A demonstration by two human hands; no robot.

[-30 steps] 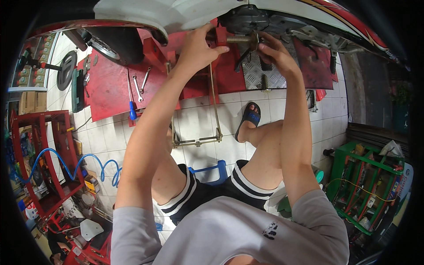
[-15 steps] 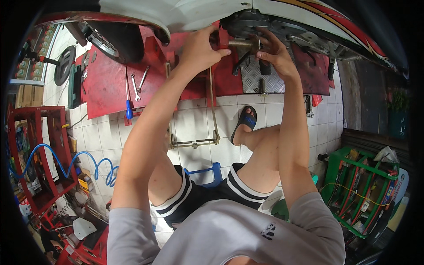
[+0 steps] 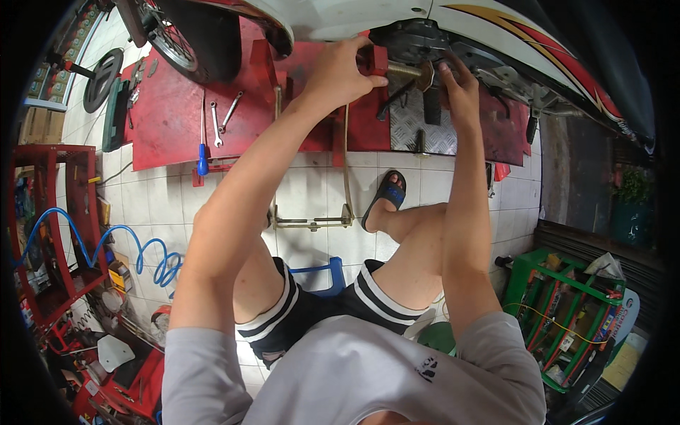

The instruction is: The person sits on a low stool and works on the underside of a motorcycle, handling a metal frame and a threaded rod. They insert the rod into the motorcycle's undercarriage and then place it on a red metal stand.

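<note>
- A green crate (image 3: 567, 312) stands at the lower right, holding upright bottles whose labels are too small to make out; a pale bag lies on its far corner.
- A red shelf rack (image 3: 53, 234) at the left carries small boxes and cans, one yellow box beside a coiled blue air hose (image 3: 127, 248).
- The threaded axle bolt (image 3: 405, 69) lies level under the motorcycle (image 3: 453, 28), its long axis running left to right between the two hands.
- The left hand (image 3: 343, 71) is closed round the bolt's left end by a red bracket.
- The right hand (image 3: 460, 88) grips at the bolt's right, nut end; whether it holds a tool cannot be told.
- On the red lift platform (image 3: 170, 127) lie a blue-handled screwdriver (image 3: 202, 145) and two spanners (image 3: 223, 117), pointing roughly away from the person.
</note>
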